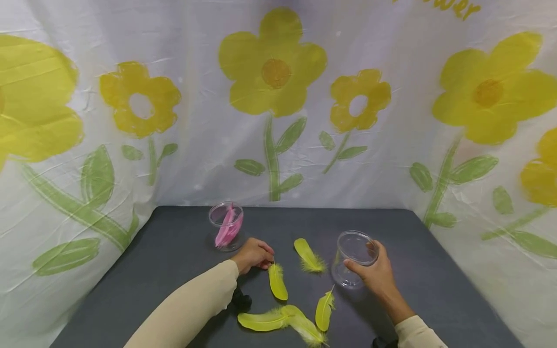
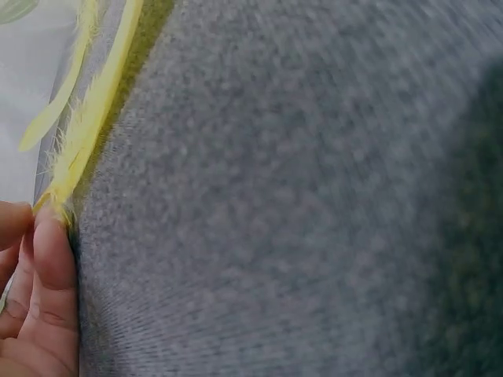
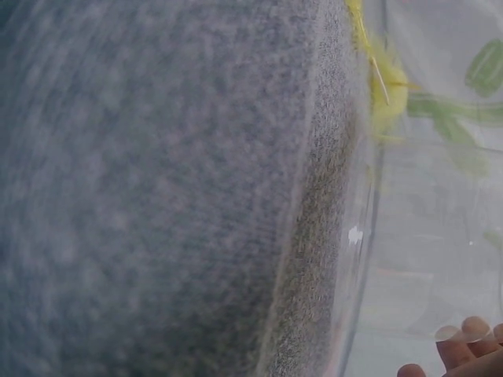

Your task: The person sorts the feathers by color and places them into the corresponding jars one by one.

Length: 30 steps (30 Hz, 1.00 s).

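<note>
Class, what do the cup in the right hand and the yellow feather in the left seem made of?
Cup: probably glossy plastic, being clear with bright highlights; glass is possible.
Yellow feather: apparently soft natural feather, given its thin quill and fluffy barbs; possibly synthetic.

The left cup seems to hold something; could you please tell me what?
Pink feathers lean inside the left cup; whether anything is hidden behind them cannot be seen.

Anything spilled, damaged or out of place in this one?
Nothing stands out: the left hand pinches a yellow feather, the right hand holds a cup, other yellow feathers lie loose on the table, and no damage shows.
</note>
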{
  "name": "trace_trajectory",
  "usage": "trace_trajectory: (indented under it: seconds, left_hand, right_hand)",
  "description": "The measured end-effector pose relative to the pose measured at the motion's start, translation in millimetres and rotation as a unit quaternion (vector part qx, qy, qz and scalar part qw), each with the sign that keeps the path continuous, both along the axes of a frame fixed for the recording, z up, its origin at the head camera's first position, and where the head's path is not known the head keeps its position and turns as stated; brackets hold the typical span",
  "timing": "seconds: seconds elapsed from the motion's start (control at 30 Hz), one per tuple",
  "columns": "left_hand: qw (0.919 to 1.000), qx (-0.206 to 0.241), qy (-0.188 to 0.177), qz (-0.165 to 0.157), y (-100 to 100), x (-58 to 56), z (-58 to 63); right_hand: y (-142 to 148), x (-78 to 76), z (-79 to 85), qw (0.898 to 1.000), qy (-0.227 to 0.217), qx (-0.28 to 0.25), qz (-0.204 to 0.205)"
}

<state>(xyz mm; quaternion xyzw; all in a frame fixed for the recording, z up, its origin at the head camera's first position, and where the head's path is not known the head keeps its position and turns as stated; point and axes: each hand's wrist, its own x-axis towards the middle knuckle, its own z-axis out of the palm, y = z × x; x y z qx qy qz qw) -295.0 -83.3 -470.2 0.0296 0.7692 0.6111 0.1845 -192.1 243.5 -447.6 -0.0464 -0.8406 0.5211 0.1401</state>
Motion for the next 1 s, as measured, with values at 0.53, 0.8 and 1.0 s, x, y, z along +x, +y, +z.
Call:
trace_trajectory:
  seconds: [0.53,0.8,1.0]
  left_hand:
    - [0.9995,-0.030,0.008,0.004,8.1,0.6,5.1]
    - [0.9993,-0.035,0.003,0.011,9.6,1.6,7.2]
    - [0.9989,-0.045,0.005,0.014,13.0,1.0,5.9]
  right_hand:
    - [-0.3,-0.2,3.8,1.000,-0.016,0.007,0.002]
    - [-0.7,-0.2,3.6,1.000,-0.023,0.010,0.000]
    - [-0.5,0.1,3.4,1.000,-0.014,0.011,0.003]
